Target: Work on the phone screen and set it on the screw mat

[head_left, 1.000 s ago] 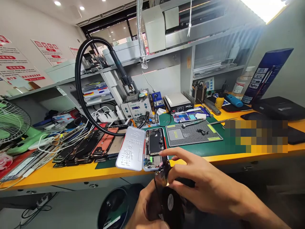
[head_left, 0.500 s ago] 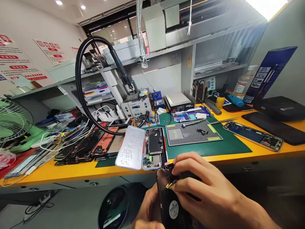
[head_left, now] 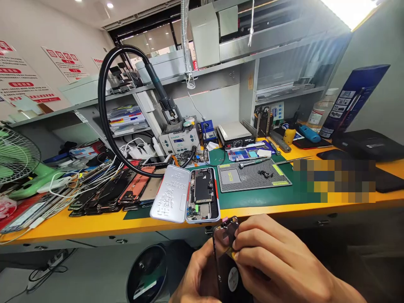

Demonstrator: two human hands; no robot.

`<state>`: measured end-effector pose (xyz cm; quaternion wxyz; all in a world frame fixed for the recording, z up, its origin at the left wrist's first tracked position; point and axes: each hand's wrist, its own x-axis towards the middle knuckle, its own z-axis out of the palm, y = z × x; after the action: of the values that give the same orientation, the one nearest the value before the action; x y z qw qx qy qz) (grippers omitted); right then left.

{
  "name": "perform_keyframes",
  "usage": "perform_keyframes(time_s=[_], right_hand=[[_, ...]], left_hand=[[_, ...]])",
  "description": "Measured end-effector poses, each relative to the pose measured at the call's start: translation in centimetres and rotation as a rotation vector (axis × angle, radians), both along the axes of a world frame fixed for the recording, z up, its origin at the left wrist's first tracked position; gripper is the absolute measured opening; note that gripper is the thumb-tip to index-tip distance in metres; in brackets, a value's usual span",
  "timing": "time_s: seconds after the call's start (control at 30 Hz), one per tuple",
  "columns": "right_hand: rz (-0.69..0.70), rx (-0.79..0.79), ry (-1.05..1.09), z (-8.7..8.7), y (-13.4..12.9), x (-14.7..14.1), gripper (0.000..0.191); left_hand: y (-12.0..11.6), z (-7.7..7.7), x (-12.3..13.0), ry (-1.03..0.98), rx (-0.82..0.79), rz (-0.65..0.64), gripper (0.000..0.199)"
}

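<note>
A dark phone screen part (head_left: 225, 263) with a round white sticker is held upright in front of the table edge. My left hand (head_left: 197, 273) wraps round its left side and lower part. My right hand (head_left: 277, 256) pinches at its upper right edge, where a small yellow bit shows between the fingertips. A pink tab sticks up at the part's top. Just beyond lies an opened phone body (head_left: 203, 195) in a tray, beside a silver embossed lid (head_left: 170, 193).
A grey perforated mat (head_left: 252, 176) with a screwdriver and small black parts lies on the green mat (head_left: 268, 198). Stacked phone parts (head_left: 110, 189) and white cables are at left. A round bin (head_left: 147, 273) stands below the table. A black hose arches overhead.
The phone part has shifted slightly right and tilted in my hands. My right fingers have closed in at its edge, and the yellow bit is more covered.
</note>
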<state>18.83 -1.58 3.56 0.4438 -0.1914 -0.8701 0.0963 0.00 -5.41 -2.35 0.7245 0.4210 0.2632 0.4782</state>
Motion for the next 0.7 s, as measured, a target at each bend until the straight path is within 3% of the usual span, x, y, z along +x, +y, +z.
perform_keyframes(time_s=[0.17,0.4,0.57,0.7], right_hand=[[-0.008,-0.024,-0.011,-0.3,-0.3,-0.1,0.021],[-0.054,-0.067,-0.089,0.5,-1.5,0.3,0.022],[-0.043,-0.049,-0.029,-0.2,-1.5,0.0,0.019],[-0.025,-0.052,-0.064,-0.6,-1.5,0.0,0.019]], left_hand=[[0.4,-0.4,0.0,-0.040,0.059,0.016,0.083],[-1.6,-1.2,-0.7,-0.103,0.078,0.112,0.070],[-0.6,-1.1,-1.7,-0.086,0.115,-0.048,0.068],[0.1,0.1,-1.8,-0.014,0.095,-0.029,0.067]])
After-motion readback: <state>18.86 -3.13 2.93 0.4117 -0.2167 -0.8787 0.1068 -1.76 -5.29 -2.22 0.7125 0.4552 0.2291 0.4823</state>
